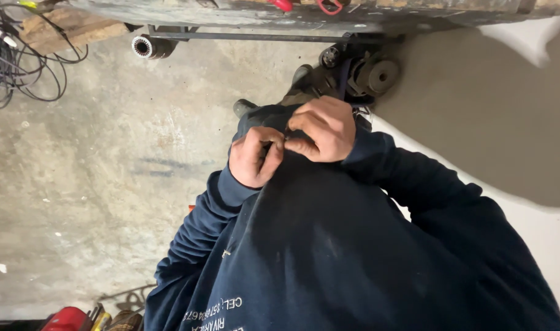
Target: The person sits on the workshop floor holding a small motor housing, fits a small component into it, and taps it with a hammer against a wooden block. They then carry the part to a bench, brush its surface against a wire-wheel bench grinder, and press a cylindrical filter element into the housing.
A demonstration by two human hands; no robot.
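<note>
Both hands met at the chest: left hand and right hand pinched together on a tiny part, above the concrete floor

This looks like a workshop or a garage. The floor is bare grey concrete with stains and scuff marks on it. A messy bunch of black cables lies in one corner beside a piece of rough wood. Dirty metal machine parts sit on the ground under a worn workbench. Red tools lie near the edge.
</note>
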